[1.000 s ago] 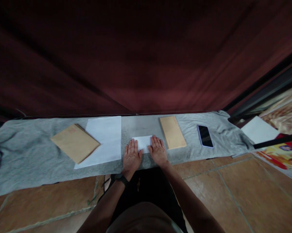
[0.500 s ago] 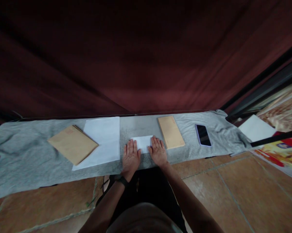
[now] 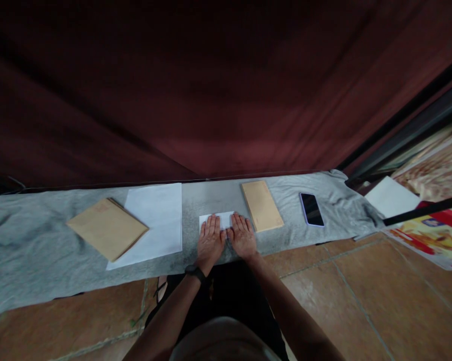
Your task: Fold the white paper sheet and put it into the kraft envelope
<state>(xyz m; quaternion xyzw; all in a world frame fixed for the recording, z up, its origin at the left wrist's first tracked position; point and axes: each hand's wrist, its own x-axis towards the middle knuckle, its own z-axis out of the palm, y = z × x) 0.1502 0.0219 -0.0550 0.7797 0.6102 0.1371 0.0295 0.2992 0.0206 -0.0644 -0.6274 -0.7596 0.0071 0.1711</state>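
Observation:
A small folded sheet of white paper [image 3: 226, 219] lies before me on the grey cloth. My left hand [image 3: 210, 241] rests flat on its left part, fingers stretched forward and thumb pointing inward. On the right end lies my right hand [image 3: 243, 239], also flat with extended fingers. The two thumbs nearly meet at the paper's near edge, and much of the paper is hidden under both hands. Just right of my right hand is a stack of brown envelopes [image 3: 262, 205]. Larger white sheets [image 3: 164, 215] lie to the left of my left hand.
More brown envelopes [image 3: 107, 228] overlap the white sheets' left side. A phone [image 3: 312, 209] lies on the right of the grey cloth [image 3: 37, 250]. Behind is a dark red drape [image 3: 218, 115]. At far right are a dark bar [image 3: 425, 210] and a colourful printed box [image 3: 436, 233].
My left hand has slid rightward over the folded paper, toward my right hand, exposing the paper's left corner. My right hand stays on the right end. The view has shifted slightly.

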